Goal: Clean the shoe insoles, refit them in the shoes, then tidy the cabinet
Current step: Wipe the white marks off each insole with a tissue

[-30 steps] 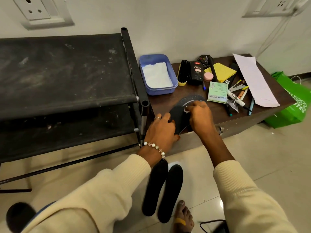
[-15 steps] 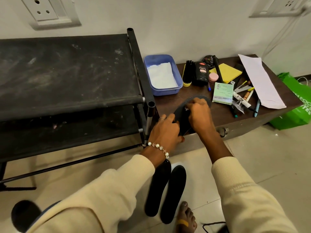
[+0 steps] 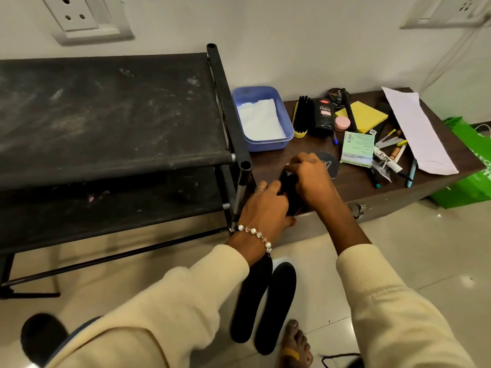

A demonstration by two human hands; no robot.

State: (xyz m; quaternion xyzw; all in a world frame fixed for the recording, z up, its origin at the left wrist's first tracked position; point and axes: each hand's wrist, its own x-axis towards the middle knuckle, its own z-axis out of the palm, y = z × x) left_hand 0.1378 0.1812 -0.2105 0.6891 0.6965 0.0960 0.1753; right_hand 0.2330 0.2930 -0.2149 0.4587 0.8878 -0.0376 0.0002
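Both hands work at the front edge of the bench [image 3: 385,192]. The left hand [image 3: 265,205] grips a black shoe [image 3: 292,192], and the right hand [image 3: 310,176] pinches the insole [image 3: 328,163] at its opening. Below the left wrist, two more insoles [image 3: 265,304] lie on the floor.

Blue plastic tub [image 3: 281,144] sits at the left end of the brown cabinet top, white paper [image 3: 259,119] lying inside. Right beside it, a shoe brush [image 3: 301,115], a black Cherry bottle [image 3: 323,116], a small pink jar [image 3: 342,124], then a yellow notepad [image 3: 368,118]. A green bag [image 3: 470,168] slumps on the floor at the far right.
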